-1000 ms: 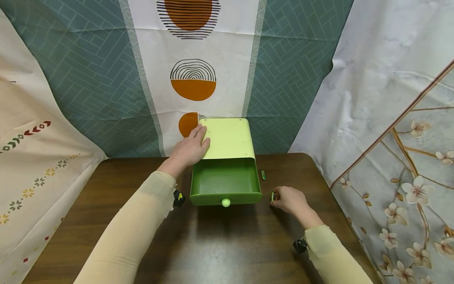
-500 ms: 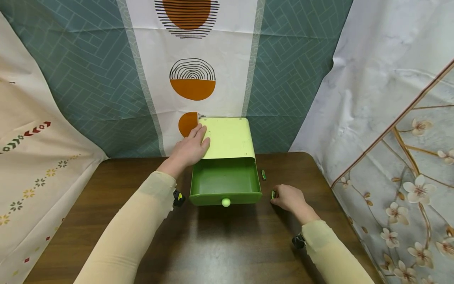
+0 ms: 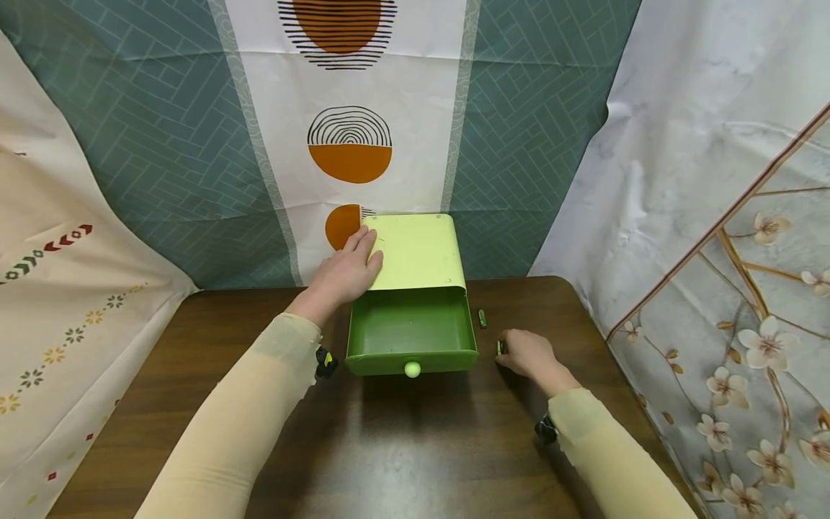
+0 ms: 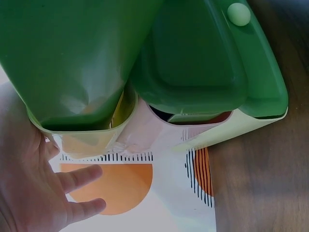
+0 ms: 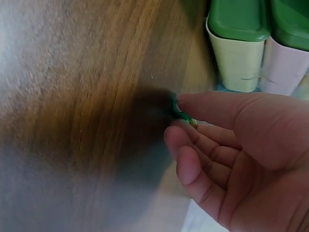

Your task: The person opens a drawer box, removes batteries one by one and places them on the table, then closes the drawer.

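1. A person's left hand (image 3: pixel 344 274) rests on the top left edge of a pale yellow-green drawer unit (image 3: pixel 418 249), fingers extended and gripping nothing.
2. The unit's green drawer (image 3: pixel 447 362) is pulled out toward the viewer, its inside facing up; a round, light green knob (image 3: pixel 412 370) sits on its front.
3. The right hand (image 3: pixel 528 352) is to the right of the drawer. Its thumb and forefinger are closed in a pinch around a small green cylinder (image 3: pixel 500 347); the other fingers curl loosely. Whether the cylinder touches the tabletop (image 3: pixel 402 447) cannot be told.
4. A second green cylinder (image 3: pixel 482 318) lies on the brown, wood-grained tabletop, between the unit and the right hand, nearer the unit.
5. The wrist views also show a pink housing (image 5: pixel 282 67) just beside the pale one, with a green front.
6. Behind hangs a teal and white cloth (image 3: pixel 551 144) with orange circles; a floral cloth (image 3: pixel 772 346) is at right.
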Tool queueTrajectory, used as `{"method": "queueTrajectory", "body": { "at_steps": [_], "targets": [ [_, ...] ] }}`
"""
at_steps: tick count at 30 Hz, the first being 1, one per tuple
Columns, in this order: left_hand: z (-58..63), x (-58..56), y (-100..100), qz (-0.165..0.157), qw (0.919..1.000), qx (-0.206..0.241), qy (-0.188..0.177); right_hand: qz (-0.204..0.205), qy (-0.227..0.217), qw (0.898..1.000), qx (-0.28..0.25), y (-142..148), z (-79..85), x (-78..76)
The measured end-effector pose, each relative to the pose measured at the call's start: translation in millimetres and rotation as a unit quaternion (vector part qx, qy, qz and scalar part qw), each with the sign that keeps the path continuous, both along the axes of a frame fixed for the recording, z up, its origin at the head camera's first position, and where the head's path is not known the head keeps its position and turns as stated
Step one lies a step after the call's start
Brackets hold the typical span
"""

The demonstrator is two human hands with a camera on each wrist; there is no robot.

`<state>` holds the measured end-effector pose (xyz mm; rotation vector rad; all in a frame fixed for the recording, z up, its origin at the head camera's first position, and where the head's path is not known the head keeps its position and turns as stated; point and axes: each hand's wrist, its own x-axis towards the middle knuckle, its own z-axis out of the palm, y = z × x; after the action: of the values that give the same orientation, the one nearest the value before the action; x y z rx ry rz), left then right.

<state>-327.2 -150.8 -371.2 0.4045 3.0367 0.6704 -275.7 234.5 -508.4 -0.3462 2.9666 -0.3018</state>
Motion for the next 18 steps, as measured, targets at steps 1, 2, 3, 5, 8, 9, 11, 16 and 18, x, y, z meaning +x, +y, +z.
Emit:
{"method": "queueTrajectory", "body": {
  "at_steps": [1,2,3,5,8,9,11,16,18],
  "targets": [
    [-0.1,-0.1,0,0.001,1.0000,-0.001,-0.001,0.001,-0.001,1.000,0.000,2,-3.7,-4.3],
    [-0.2,-0.3,1,0.001,1.0000,-0.002,-0.002,0.002,0.000,1.000,0.000,4,-8.8,-9.4],
    [-0.4,-0.6,1,0.002,1.0000,-0.003,-0.002,0.004,0.000,1.000,0.000,7,-13.5,-14.2],
    [-0.4,-0.5,1,0.002,1.0000,-0.002,-0.002,0.006,0.001,1.000,-0.002,12,-24.2,-24.5],
    [-0.3,-0.2,1,0.000,1.0000,-0.003,-0.001,-0.002,0.003,1.000,0.000,17,-36.0,-36.2],
    [-0.2,-0.1,1,-0.001,1.0000,-0.004,-0.001,-0.001,0.004,1.000,-0.001,19,-38.9,-39.2],
    [-0.1,0.1,1,-0.001,1.0000,-0.005,0.000,-0.003,0.002,1.000,-0.004,20,-42.1,-44.6],
    [-0.5,-0.5,1,0.002,1.0000,-0.003,-0.001,0.004,-0.003,1.000,-0.017,23,-51.1,-59.7],
    [-1.0,-0.8,1,0.003,1.0000,-0.003,-0.001,0.008,0.011,1.000,-0.015,27,-62.8,-69.5]
  ]
}}
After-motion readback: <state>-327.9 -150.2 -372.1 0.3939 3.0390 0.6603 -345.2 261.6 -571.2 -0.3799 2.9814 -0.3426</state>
